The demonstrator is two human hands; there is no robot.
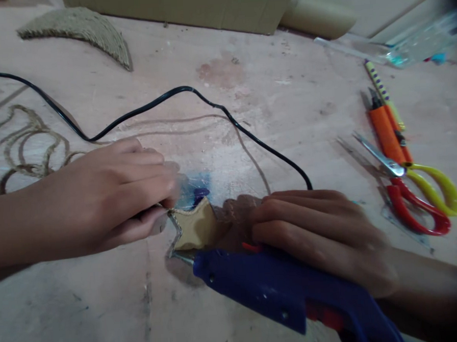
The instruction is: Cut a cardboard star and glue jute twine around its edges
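A small tan star (196,228), which looks like cardboard, has twine along its edge. My left hand (118,192) is closed in a pinch on the twine at the star's upper-left point. My right hand (316,233) is closed around the far side of a blue hot glue gun (257,287); its fingers reach toward the star's right side, in shadow and blurred. Part of that grip is hidden by the gun. The metal nozzle (185,258) is at the star's lower-left point. A smear of blue (196,185) shows on the table just beyond the star.
Loose twine (31,145) lies at left. A black cord (163,98) crosses the table. Beyond it are a twine-covered crescent (79,28), a cardboard box (189,7) and a brown roll (318,17). Scissors (397,170), an orange cutter (385,132) and a clear bottle (421,46) lie at right.
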